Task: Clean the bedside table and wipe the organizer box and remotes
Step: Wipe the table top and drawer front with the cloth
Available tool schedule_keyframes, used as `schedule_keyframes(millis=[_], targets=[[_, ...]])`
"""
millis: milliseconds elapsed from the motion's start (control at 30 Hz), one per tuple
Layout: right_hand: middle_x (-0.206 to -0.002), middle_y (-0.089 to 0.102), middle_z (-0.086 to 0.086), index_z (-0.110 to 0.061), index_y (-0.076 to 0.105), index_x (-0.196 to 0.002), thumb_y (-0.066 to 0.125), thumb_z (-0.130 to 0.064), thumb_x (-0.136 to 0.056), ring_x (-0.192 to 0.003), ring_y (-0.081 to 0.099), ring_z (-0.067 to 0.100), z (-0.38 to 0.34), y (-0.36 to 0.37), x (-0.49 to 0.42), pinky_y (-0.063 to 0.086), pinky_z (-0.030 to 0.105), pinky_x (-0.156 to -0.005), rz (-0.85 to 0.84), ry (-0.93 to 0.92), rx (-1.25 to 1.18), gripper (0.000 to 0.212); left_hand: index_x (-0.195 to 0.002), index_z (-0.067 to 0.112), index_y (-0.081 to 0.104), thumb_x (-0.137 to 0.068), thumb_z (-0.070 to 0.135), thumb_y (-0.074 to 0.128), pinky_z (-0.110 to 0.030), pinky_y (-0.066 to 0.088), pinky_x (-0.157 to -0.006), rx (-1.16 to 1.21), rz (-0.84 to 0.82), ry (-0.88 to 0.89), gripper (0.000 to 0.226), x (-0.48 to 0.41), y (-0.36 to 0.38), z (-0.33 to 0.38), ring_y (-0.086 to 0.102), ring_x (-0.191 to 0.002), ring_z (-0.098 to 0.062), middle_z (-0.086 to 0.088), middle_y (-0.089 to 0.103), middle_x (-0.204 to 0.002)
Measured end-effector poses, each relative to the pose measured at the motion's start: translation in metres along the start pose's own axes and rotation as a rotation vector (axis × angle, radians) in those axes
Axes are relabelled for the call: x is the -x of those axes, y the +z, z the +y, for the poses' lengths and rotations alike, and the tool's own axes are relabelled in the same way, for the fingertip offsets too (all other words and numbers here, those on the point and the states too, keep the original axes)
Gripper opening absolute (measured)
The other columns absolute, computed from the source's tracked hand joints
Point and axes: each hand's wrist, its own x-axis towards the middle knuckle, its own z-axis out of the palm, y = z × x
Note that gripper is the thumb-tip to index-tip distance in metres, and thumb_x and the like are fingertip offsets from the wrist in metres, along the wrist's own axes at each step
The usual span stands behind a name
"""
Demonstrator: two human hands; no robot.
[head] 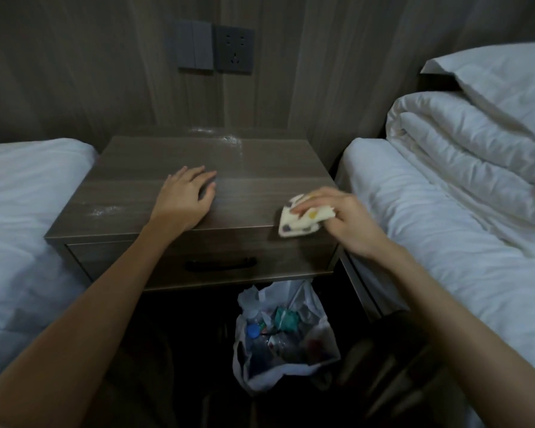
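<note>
Grey-brown wood-grain bedside table [260, 186]: right hand [343, 217] grips cream dotted cloth [294, 225] at its front-right edge. Left hand [183, 196] rests flat, fingers relaxed, left of centre. White dust smears at front-left corner [104, 211] and back edge [229, 139], both leftward of cloth.

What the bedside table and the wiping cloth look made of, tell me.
Bedside table: likely wood-grain laminate, matt grey-brown; straight grain bands, whitish dust smears. Cloth: soft fabric, cream with coloured dots; it folds limply under the right hand.

head view looks down, close over the bedside table [155, 168].
</note>
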Motion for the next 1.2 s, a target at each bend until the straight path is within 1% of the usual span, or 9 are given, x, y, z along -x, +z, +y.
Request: schedule_keyframes(millis=[100,200,333,500,667,900,1000,1100,1200], targets=[[-0.112,0.068,0.011,-0.007,0.074,-0.102,0.039,0.004,-0.064,-0.108,0.06,0.019,0.014,-0.022,-0.009,0.04,0.018,-0.099,0.155,0.034,0.114,0.053,-0.144,0.028,0.041,-0.102,0.041,0.033,-0.046,0.016,-0.119,-0.007,0.003,0.011,0.045,0.001,0.0,0.0,0.023,-0.145,-0.024,0.0,0.035,-0.154],[-0.122,0.064,0.019,-0.003,0.068,-0.115,0.041,0.007,-0.073,-0.118,0.056,0.032,0.043,-0.027,-0.02,0.029,0.01,-0.098,0.095,0.156,0.264,0.051,-0.144,0.028,0.042,-0.102,0.041,0.033,-0.046,0.017,-0.119,-0.007,0.016,0.01,0.045,0.001,0.0,0.0,0.024,-0.145,-0.025,0.0,0.036,-0.153],[-0.147,0.045,0.014,-0.012,0.052,-0.138,0.04,0.003,-0.087,-0.136,0.041,0.03,0.073,-0.004,-0.013,0.026,0.027,-0.114,-0.048,0.383,0.298,0.054,-0.143,0.027,0.043,-0.102,0.042,0.033,-0.045,0.016,-0.119,-0.002,0.02,0.002,0.045,0.001,0.001,0.001,0.023,-0.145,-0.025,0.0,0.036,-0.153],[-0.148,0.043,0.014,-0.019,0.046,-0.142,0.045,-0.001,-0.087,-0.136,0.037,0.034,0.061,0.016,0.005,0.028,0.042,-0.112,-0.003,0.38,0.439,0.058,-0.144,0.027,0.043,-0.102,0.042,0.034,-0.044,0.016,-0.119,0.002,0.027,0.002,0.046,0.0,0.001,0.0,0.022,-0.145,-0.025,0.0,0.035,-0.154],[-0.152,0.038,0.012,-0.021,0.044,-0.143,0.049,0.002,-0.085,-0.142,0.032,0.03,0.008,0.027,0.031,0.025,0.035,-0.115,-0.042,0.317,0.411,0.063,-0.143,0.026,0.043,-0.102,0.042,0.035,-0.045,0.016,-0.119,0.012,0.044,0.012,0.046,0.0,0.001,0.0,0.023,-0.145,-0.025,-0.001,0.036,-0.153],[-0.145,0.048,0.008,-0.023,0.054,-0.136,0.042,-0.001,-0.077,-0.138,0.04,0.026,-0.03,0.032,0.025,0.042,0.047,-0.107,0.005,0.108,0.284,0.065,-0.142,0.024,0.047,-0.102,0.04,0.036,-0.044,0.017,-0.119,0.032,0.07,0.015,0.044,0.002,-0.001,-0.001,0.024,-0.144,-0.026,-0.002,0.038,-0.152],[-0.153,0.036,0.008,-0.026,0.048,-0.141,0.041,-0.002,-0.082,-0.144,0.024,0.037,-0.022,0.023,-0.005,0.028,0.057,-0.112,0.014,0.147,0.423,0.064,-0.143,0.023,0.045,-0.102,0.039,0.037,-0.043,0.017,-0.119,0.036,0.087,0.02,0.045,0.003,-0.001,-0.002,0.025,-0.144,-0.026,-0.003,0.039,-0.152],[-0.161,0.013,0.0,-0.043,0.03,-0.147,0.04,-0.018,-0.094,-0.147,0.003,0.04,-0.004,0.029,-0.027,0.01,0.066,-0.113,-0.205,0.347,0.498,0.059,-0.147,0.024,0.039,-0.102,0.038,0.037,-0.042,0.017,-0.119,0.042,0.083,0.022,0.047,0.003,-0.002,-0.002,0.026,-0.144,-0.025,-0.004,0.039,-0.151],[-0.16,0.019,0.001,-0.048,0.029,-0.145,0.039,-0.036,-0.097,-0.146,0.01,0.037,0.006,0.047,-0.026,0.009,0.062,-0.114,-0.224,0.367,0.468,0.05,-0.147,0.023,0.039,-0.101,0.035,0.038,-0.041,0.016,-0.119,0.036,0.103,0.035,0.047,0.004,-0.003,-0.001,0.027,-0.143,-0.025,-0.004,0.041,-0.15]])
